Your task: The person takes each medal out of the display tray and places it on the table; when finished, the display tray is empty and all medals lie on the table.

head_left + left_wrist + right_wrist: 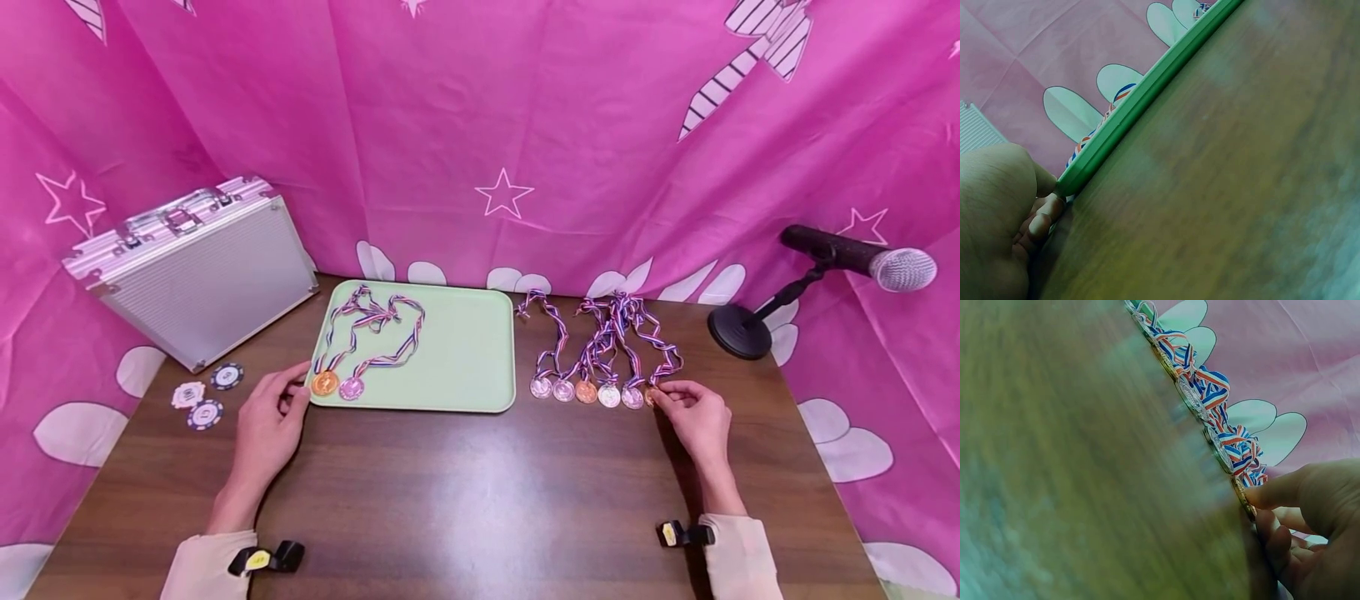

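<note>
My left hand (270,421) grips the near left corner of a pale green tray (468,350), thumb at the rim and fingers curled by its underside. On that tray lie a gold medal (325,383) and a silvery-pink medal (352,388), their striped ribbons spread behind them. Several medals lie in a row on the table right of the tray, among them a copper-coloured medal (587,392) and a silver medal (609,395). At the row's right end, my right hand (693,414) pinches a gold-toned medal (1243,499) between thumb and fingers; the fingers partly cover it.
A silver case (210,275) stands at the back left, with several poker chips (206,414) in front. A microphone (855,254) on a black stand (738,331) is at the right. Tangled red, white and blue ribbons (618,333) lie behind the medal row. A pink curtain (450,125) hangs behind.
</note>
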Demonstrator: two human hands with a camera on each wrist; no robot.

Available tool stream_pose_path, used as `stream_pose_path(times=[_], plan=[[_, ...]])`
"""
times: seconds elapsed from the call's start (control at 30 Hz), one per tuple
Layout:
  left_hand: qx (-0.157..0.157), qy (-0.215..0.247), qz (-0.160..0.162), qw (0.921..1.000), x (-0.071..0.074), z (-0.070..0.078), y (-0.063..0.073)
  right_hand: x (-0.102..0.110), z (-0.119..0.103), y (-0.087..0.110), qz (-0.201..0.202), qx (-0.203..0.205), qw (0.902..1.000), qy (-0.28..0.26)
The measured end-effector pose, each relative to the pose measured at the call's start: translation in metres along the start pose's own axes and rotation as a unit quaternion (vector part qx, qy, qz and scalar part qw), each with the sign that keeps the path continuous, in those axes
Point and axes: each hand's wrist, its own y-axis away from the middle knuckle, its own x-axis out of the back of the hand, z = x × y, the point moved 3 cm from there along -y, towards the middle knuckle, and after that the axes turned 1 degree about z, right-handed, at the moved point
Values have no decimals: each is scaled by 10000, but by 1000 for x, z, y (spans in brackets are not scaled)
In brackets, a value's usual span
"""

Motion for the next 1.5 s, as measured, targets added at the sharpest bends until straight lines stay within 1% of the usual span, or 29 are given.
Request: stream_pose_path(times=[0.13, 0.33, 0.47, 0.57, 0.67, 0.87, 0.97, 1.03, 1.1, 1.23, 1.43, 1.5], plan=[[-10, 35, 4, 10000, 0, 0, 0, 0, 3, 1, 161, -132, 9995, -216], [-1, 26, 6, 10000, -1, 0, 1, -2, 3, 5, 607, -148, 9957, -681], [21, 4, -2, 10000, 0, 1, 1, -4, -7, 12, 1002, -49, 9866, -1286], [22, -4, 7, 10000, 1, 2, 1, -9, -22, 19, 1062, 181, 9781, -1780], [27, 3, 19, 10000, 1, 2, 1, -17, -40, 28, 882, 437, 9739, -2047], [29, 9, -2, 10000, 0, 2, 1, -36, -74, 46, 549, 995, 9722, -2046], [24, 11, 0, 10000, 0, 2, 1, -48, -90, 53, 265, 1344, 9661, -2187], [28, 5, -6, 10000, 0, 2, 1, -57, -99, 57, -8, 1522, 9609, -2312], [58, -19, -20, 10000, 0, 1, 2, -67, -108, 61, -315, 1611, 9552, -2462], [106, -37, -36, 9999, 0, 0, 2, -86, -128, 69, -766, 1727, 9507, -2460], [51, -29, 5, 10000, 0, 0, 2, -111, -161, 81, -1113, 2133, 9440, -2258], [46, -41, 8, 10000, 0, 0, 1, -120, -171, 85, -1218, 2182, 9420, -2241]])
